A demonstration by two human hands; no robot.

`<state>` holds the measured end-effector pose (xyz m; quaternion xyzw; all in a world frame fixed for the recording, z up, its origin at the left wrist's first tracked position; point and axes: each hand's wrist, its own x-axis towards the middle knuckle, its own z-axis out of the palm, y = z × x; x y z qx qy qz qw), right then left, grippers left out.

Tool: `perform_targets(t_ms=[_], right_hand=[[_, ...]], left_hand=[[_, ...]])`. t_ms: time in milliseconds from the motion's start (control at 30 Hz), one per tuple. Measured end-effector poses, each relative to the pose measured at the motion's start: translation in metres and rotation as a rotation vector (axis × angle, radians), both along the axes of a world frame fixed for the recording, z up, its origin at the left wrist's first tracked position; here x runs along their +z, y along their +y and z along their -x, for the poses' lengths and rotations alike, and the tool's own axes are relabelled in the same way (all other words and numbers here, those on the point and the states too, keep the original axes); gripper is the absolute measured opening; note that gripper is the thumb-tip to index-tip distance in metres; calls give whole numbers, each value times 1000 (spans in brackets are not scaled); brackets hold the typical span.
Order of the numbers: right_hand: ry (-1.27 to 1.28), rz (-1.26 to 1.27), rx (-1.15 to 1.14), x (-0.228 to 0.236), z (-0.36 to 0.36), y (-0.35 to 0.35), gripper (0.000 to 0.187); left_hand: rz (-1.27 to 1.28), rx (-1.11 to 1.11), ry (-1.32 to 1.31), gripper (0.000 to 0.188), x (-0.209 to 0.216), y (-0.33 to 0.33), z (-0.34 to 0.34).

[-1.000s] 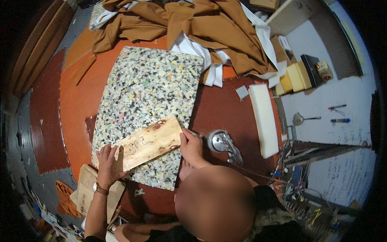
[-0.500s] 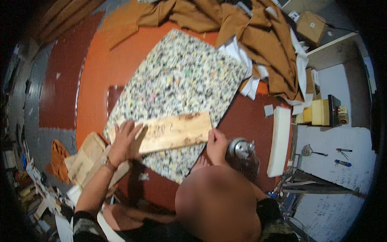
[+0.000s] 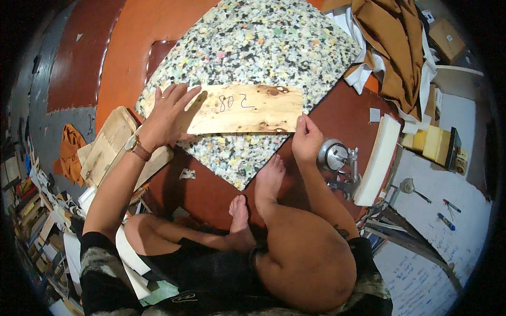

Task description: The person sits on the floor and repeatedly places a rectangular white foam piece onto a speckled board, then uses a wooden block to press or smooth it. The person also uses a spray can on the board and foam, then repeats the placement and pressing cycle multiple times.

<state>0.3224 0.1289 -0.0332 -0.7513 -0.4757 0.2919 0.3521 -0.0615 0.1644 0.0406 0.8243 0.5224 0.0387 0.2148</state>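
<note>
A long pale wooden board (image 3: 247, 109) with dark knots and pen marks lies across a speckled foam sheet (image 3: 247, 47). My left hand (image 3: 166, 113) rests over the board's left end, fingers spread toward its upper edge and thumb by its lower edge. At the opposite end, my right hand (image 3: 307, 138) pinches the lower right corner between thumb and fingers. Part of the board's left end is hidden beneath my left hand. Mottled white, black and coloured flecks cover the foam, which reaches beyond the board above and below.
A metal spray gun (image 3: 337, 158) stands right of my right forearm, beside a white foam strip (image 3: 377, 160). Brown fabric (image 3: 390, 47) is heaped at the far right. Several wooden pieces (image 3: 110, 142) lie at the left. My bare foot (image 3: 270, 176) is close to the foam's near edge.
The view has shifted, so the board and foam appear higher and my legs show more. Both hands stay at the same ends of the board, which looks more level.
</note>
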Motion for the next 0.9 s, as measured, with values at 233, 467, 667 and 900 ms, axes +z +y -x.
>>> perform_targets(t_ms=[233,467,667,900], right_hand=[[-48,-1,34,11,2,2,34],[4,35,30,19,7,4,34],[-4,-9,71,14,4,3,34],[-29,167,35,16,-3,7,38]], left_hand=[[-26,-24,57,130,-8,-3,1],[15,-2,74,127,-5,-3,-2],[11,23,129,131,-8,-5,7],[52,1082,-520,59,3,-20,71]])
